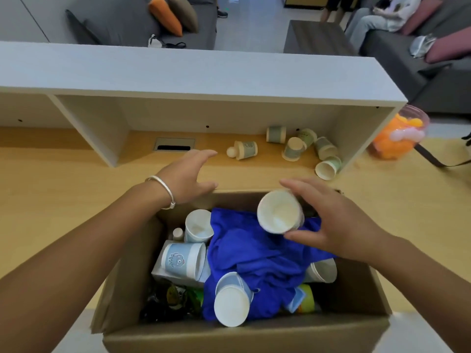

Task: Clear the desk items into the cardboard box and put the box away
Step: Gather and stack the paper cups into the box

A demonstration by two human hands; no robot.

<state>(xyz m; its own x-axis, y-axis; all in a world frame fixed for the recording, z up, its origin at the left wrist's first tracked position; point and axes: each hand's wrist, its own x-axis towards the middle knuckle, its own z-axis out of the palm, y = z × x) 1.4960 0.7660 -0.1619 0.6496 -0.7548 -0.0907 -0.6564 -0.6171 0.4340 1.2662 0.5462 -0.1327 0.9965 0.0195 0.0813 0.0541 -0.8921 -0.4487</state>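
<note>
An open cardboard box (244, 335) stands on the wooden desk (63, 189) right in front of me. Inside lie a blue cloth (257, 253), several paper cups (186, 261) and some dark packets. My right hand (336, 225) holds a white paper cup (279, 211) over the box, thumb and fingers around its sides, its mouth facing me. My left hand (190, 174) hovers open past the box's far left corner, fingers stretched toward the shelf. Several green paper cups (293, 149) lie tipped on the desk under the shelf, one beside a small pale ball (232, 152).
A white shelf unit (204, 80) spans the desk's far side, with a cable slot (174, 144) beneath. A clear jar of orange items (397, 136) stands at the right. Grey sofas, a dark low table and a seated person are beyond.
</note>
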